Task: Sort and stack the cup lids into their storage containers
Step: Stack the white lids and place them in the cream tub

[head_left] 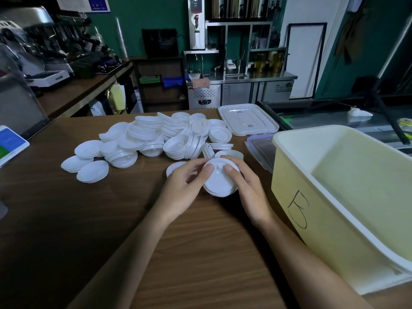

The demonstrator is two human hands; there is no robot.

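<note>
Hands met near the middle of the brown wooden countertop. The left hand and the right hand together gripped a short stack of white round plastic cup lids, each thumb pressed on the top lid and the fingers curled round the rim. Whether the stack touched the wood could not be told.

At eleven o'clock from it lay a loose heap of white plastic cup lids, some nested and some single. At three o'clock, near the right hand, stood a pale yellow rectangular plastic container with a black handwritten mark on its wall. At one o'clock sat a flat white rectangular plastic cover, with a clear plastic box with a blue rim just beside the yellow container.
</note>
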